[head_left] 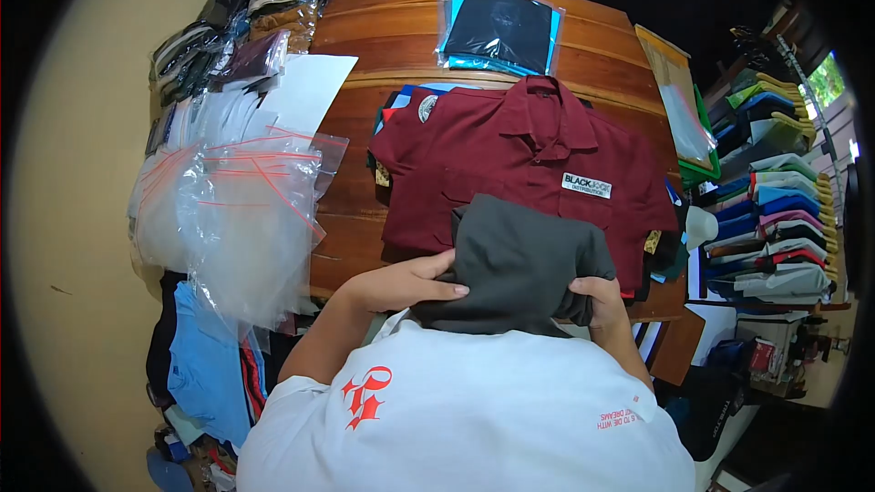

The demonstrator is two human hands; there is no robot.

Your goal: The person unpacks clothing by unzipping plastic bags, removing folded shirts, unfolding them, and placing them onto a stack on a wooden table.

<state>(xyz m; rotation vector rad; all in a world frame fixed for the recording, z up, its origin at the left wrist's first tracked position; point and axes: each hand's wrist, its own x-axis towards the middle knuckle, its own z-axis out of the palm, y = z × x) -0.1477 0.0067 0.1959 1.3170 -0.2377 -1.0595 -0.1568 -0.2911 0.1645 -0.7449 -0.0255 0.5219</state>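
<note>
A dark grey garment, bunched and partly folded, is held up close to my chest. My left hand grips its left side, thumb on top and the other fingers hidden beneath the cloth. At the opposite side my right hand pinches the edge, its thumb on the fabric. Just beyond lies a maroon collared shirt with a "BLACKJACK DISTRIBUTION" patch, spread on top of a pile of other clothes. The grey cloth covers part of its lower front.
Clear zip bags overlap the left edge of the wooden table. Behind them are stacks of bagged garments. A packed black garment lies at the far side. Hanging shirts line the right, beside a green tray.
</note>
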